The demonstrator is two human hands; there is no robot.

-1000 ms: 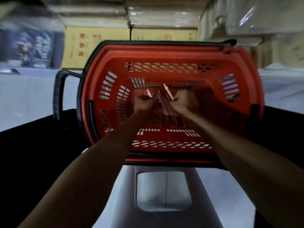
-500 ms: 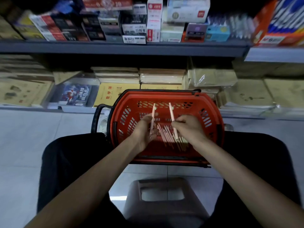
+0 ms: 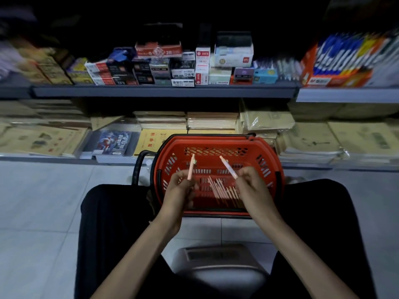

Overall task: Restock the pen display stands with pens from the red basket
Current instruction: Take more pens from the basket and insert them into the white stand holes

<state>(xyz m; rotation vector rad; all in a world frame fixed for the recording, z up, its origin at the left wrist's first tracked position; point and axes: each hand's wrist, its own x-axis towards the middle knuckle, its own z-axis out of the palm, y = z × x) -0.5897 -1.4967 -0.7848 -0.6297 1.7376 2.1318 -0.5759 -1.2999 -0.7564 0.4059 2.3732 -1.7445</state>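
From the head, a pen (image 3: 191, 167) is pinched in the left grip (image 3: 179, 190) and a second pen (image 3: 228, 169) in the right grip (image 3: 252, 188), above the basket (image 3: 216, 140) of spare pens (image 3: 222, 188). Picking is judged done; a carry to a stand, unseen here, is needed.

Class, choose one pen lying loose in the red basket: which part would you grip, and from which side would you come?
Pinch the barrel of the leftmost loose pen from above. The pens lie flat, side by side; bare basket floor on its left leaves finger room, and the walls block sideways reach.
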